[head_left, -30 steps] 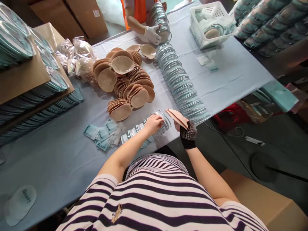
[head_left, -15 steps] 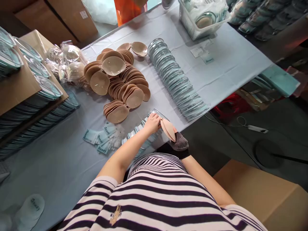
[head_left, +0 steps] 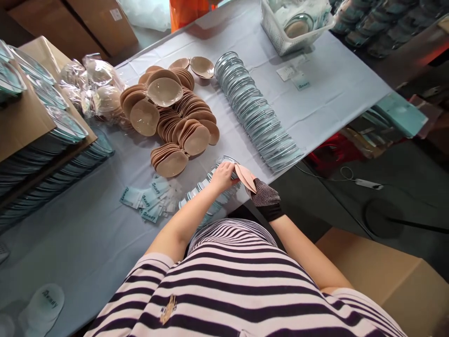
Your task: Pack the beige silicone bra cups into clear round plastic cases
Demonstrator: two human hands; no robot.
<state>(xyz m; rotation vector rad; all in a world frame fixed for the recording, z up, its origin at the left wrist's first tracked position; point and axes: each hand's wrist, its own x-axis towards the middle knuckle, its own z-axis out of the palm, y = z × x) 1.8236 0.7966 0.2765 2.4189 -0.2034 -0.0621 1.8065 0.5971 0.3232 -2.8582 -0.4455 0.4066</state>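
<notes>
A folded pair of beige bra cups [head_left: 245,178] is gripped in my right hand [head_left: 265,193], which wears a dark dotted glove. The cups are tilted, with their upper tip close to the left fingers. My bare left hand [head_left: 223,177] is over the upper end of a near row of clear plastic cases [head_left: 205,187]. Its fingers are bent together beside the cups, and what they pinch is hidden. Left of that row lie small printed packets [head_left: 152,199]. Beyond my hands, many beige bra cups [head_left: 171,164] are piled in overlapping stacks.
A long row of clear cases [head_left: 256,112] crosses the table [head_left: 336,84]. A white basket [head_left: 280,42] stands at the back, near a few cards [head_left: 293,75]. Cartons of cases [head_left: 31,121] flank the left; a cardboard box [head_left: 379,276] sits low right.
Both hands have moved slightly away from my body, the right one with the bra cups. The cups are still in its grip, near the left fingers.
</notes>
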